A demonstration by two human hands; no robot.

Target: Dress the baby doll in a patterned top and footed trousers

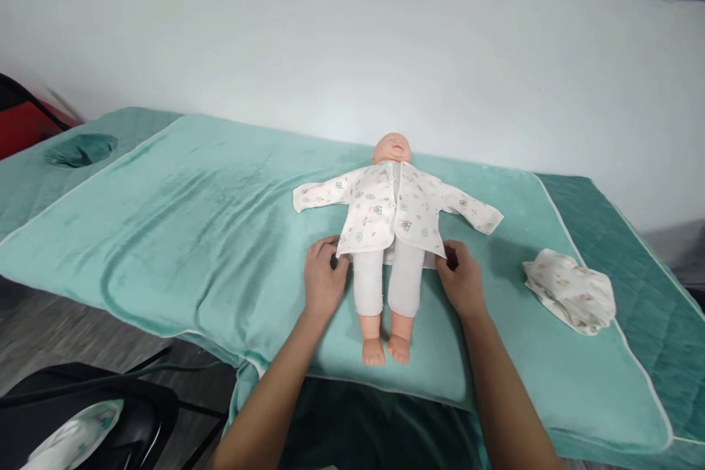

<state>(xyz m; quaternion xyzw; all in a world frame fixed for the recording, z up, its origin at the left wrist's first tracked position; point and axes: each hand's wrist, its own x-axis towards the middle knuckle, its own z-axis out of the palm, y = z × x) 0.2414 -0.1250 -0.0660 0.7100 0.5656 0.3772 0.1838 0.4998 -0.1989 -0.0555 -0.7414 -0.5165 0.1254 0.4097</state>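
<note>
Doll (pixel 406 279) in a patterned shirt lies on its back right of the middle of the bed in the head view, its bald head near the far edge and its bare feet toward the near edge. White cloth covers its legs down to the ankles, and the two legs lie slightly apart. The white shirt (pixel 366 211), printed with small figures, covers the chest; its sleeves stretch out flat to the left and right, and its two front edges run down the middle, parting toward the hem.

The left hand (pixel 324 277) rests on the bed beside the doll, its grip pinching the left corner of the shirt hem between thumb and fingers. The right hand (pixel 463 279) mirrors it on the other side, its grip closed on the right corner of the hem.

A crumpled patterned cloth (pixel 573 291) lies to the right, well apart from the hands. A green cover (pixel 181 235) spreads over the bed, with a hole (pixel 82 150) at its far left end. A pale wall (pixel 330 51) stands behind. At the near left, a black chair (pixel 148 411) carries another white cloth (pixel 82 435).
</note>
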